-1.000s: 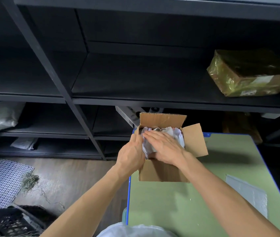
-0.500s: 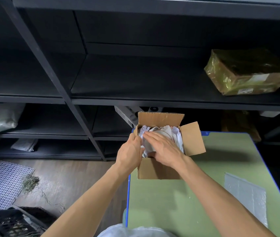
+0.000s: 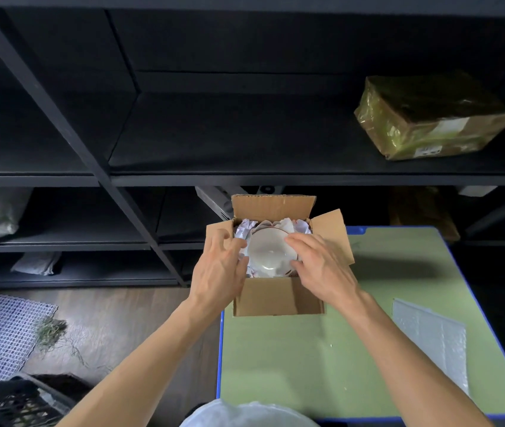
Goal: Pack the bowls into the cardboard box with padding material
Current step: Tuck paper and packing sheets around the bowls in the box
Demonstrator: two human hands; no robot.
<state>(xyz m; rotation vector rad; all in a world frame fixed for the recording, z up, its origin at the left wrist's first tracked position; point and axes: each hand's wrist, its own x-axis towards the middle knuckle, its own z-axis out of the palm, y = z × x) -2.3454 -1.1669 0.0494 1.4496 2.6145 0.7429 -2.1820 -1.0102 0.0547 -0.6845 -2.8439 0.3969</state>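
Left hand (image 3: 218, 266) is at the box's left flap, fingers spread and loosely bent, gripping nothing. The thumb touches the crumpled paper there. My read: it steadies the box and tucks padding down on that side.

Paper (image 3: 243, 229) is stuffed round the bowl on the left, far and right sides. It fills the gap so the bowl can't slide into the cardboard.

Bowl (image 3: 268, 252) is in the box, mouth up, roughly centred. Can't tell if more bowls lie under it.

Box (image 3: 275, 298) stands at the table's far left corner, flaps folded out to keep the opening free.

Right hand (image 3: 322, 266) lies over the bowl's right rim, fingers near straight, clamped on nothing. It's likely seating the bowl or the paper beside it.

Table (image 3: 291, 365): a bubble wrap sheet (image 3: 426, 337) lies flat at right, well apart from the box. Probably the top layer, not yet used.
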